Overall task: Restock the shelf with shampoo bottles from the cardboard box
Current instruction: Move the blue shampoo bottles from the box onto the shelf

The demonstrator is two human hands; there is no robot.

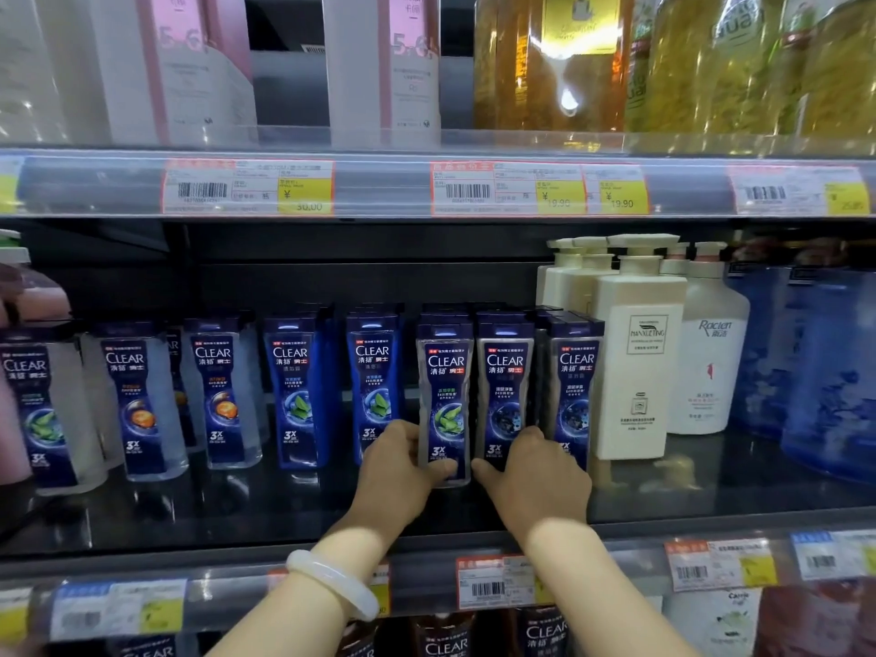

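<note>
A row of dark blue CLEAR shampoo bottles stands on the middle shelf [284, 509]. My left hand [403, 467], with a white bangle on its wrist, grips the base of the green-leaf CLEAR bottle [444, 400]. My right hand [535, 471] grips the base of the neighbouring dark-label CLEAR bottle [505, 395], thumb across its front. Both bottles stand upright, side by side, near the shelf's front. Another CLEAR bottle [573, 391] stands just right of them. The cardboard box is out of view.
White pump bottles [635, 353] and a blue bag [825, 367] fill the shelf's right end. More CLEAR bottles [142, 400] line the left. Above is a shelf rail with price tags [535, 192], pink boxes and yellow bottles. A lower rail [474, 580] runs under my wrists.
</note>
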